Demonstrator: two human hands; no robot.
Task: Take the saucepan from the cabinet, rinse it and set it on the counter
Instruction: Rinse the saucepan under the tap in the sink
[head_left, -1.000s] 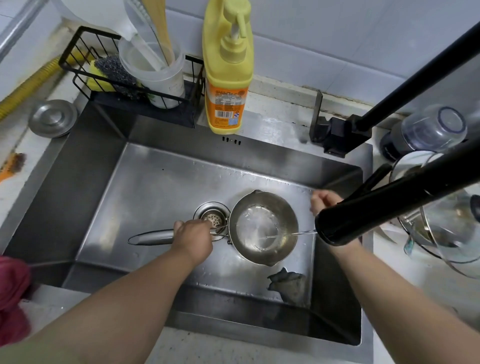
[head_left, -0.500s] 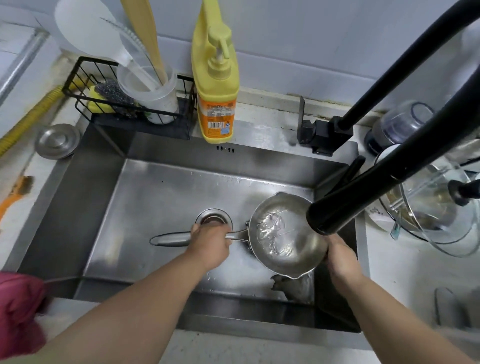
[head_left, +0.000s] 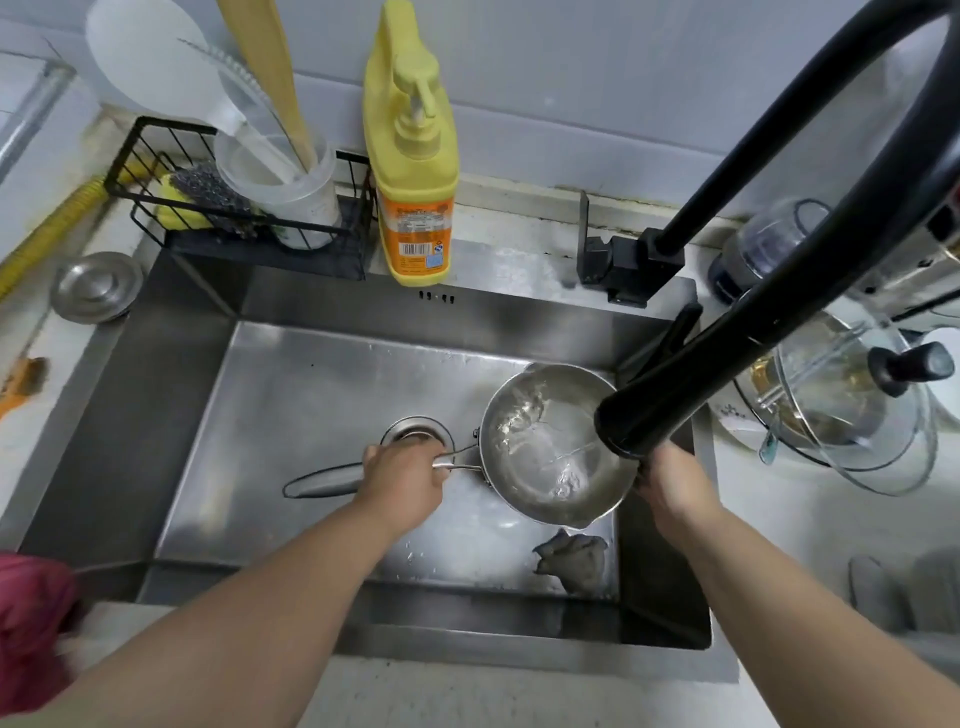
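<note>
My left hand is clamped on the handle of the saucepan, which lies left-to-right over the right half of the sink, while my right hand steadies its right rim, grip hidden, nearer the right-hand counter.

The black faucet spout hangs across the right rim of the saucepan and hides the fingers of the right hand, so its hold cannot be made out. The left hand covers the middle of the pan's handle. A red cloth is cut off at the left edge and smeared. The blurred grey thing on the tabletop at right is unreadable.
</note>
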